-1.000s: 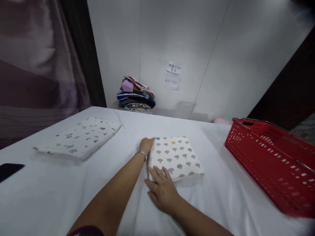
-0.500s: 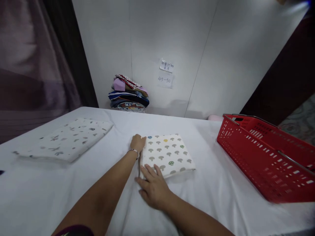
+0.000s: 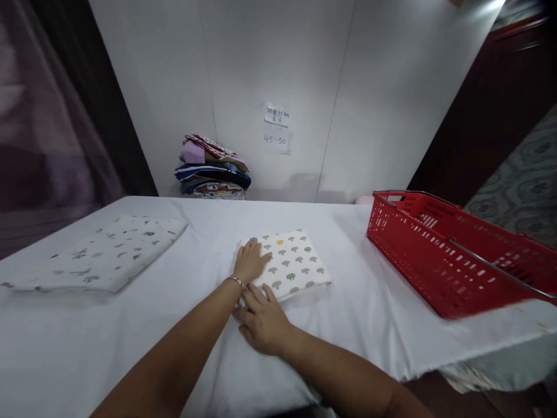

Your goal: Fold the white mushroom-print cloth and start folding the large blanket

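Observation:
A folded white cloth with a mushroom print [image 3: 292, 264] lies in the middle of the white-covered table [image 3: 183, 313]. My left hand [image 3: 251, 260], with a bracelet on its wrist, rests flat on the cloth's left part, fingers stretched out. Near the cloth's front left corner lies my right hand [image 3: 261, 318], palm down, its fingertips touching the cloth's edge. Neither hand holds anything.
A second folded white cloth with small dark prints [image 3: 102, 260] lies at the left. A red plastic basket [image 3: 452, 255] stands at the right near the table's edge. A pile of folded coloured clothes [image 3: 213, 168] sits against the white wall under two paper notes [image 3: 276, 126].
My left hand has moved from the cloth's left edge onto its top. The view has swung to the right, showing more of the basket and the table's right edge.

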The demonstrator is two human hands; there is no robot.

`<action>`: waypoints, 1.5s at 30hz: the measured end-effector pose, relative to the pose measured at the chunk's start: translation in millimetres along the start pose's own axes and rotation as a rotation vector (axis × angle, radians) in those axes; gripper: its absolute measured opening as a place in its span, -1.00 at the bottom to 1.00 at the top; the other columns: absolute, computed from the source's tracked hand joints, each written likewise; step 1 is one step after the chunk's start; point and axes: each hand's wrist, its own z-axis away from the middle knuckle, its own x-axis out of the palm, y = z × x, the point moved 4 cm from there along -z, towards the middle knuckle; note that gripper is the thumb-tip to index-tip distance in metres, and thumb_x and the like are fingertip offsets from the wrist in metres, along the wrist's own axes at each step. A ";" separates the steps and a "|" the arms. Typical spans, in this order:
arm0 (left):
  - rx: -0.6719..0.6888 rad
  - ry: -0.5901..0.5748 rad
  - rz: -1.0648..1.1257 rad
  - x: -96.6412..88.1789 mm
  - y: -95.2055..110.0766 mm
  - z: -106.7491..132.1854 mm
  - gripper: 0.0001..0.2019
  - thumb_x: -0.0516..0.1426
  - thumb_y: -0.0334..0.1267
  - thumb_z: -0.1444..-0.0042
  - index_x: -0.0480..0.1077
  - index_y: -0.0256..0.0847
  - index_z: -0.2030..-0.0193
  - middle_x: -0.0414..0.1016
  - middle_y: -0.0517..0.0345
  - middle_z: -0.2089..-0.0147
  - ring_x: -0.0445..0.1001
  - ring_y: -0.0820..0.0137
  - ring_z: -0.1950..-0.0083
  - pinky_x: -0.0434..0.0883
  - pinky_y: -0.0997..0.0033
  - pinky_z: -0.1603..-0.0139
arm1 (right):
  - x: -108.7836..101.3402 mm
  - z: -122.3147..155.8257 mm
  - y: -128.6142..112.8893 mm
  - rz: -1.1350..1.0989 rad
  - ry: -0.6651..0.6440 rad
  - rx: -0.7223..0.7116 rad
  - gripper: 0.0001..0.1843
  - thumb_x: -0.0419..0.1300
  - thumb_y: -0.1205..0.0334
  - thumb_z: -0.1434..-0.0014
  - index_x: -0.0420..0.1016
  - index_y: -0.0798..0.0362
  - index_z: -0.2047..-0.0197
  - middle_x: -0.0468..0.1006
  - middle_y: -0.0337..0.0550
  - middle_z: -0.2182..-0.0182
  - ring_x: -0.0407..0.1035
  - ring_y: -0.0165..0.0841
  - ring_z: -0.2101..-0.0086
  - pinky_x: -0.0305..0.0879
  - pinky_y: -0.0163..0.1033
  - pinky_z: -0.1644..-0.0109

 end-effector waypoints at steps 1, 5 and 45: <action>0.014 0.004 -0.006 -0.8 0.5 0.1 -0.47 -0.10 0.01 -0.20 0.22 -0.34 -0.17 0.11 -0.16 -0.32 0.00 0.11 -0.34 -0.05 0.07 -0.29 | -0.5 3.2 -1.0 -0.006 -0.005 -0.006 -0.57 -0.02 0.10 -0.26 0.25 -0.02 -0.18 -0.02 -0.01 -0.30 -0.24 -0.12 -0.28 -0.31 0.14 -0.28; 0.038 0.015 -0.022 -1.7 1.9 -0.1 -0.47 -0.12 0.01 -0.21 0.23 -0.34 -0.16 0.14 -0.15 -0.30 0.03 0.12 -0.33 -0.03 0.07 -0.29 | -8.9 17.5 3.2 -0.115 -0.066 -0.057 -0.58 0.04 0.10 -0.23 0.29 -0.07 -0.14 0.05 -0.12 -0.29 -0.18 -0.20 -0.28 -0.29 0.06 -0.29; 0.571 -0.095 0.108 -29.2 41.0 94.0 -0.43 0.13 0.06 -0.03 0.25 -0.07 -0.18 0.18 0.05 -0.29 0.05 0.17 -0.33 -0.20 0.04 -0.35 | -27.7 107.2 181.6 -0.735 0.609 0.669 -0.53 0.15 0.20 -0.01 0.46 0.04 -0.03 0.24 -0.06 -0.21 0.13 -0.14 -0.17 0.04 0.01 -0.23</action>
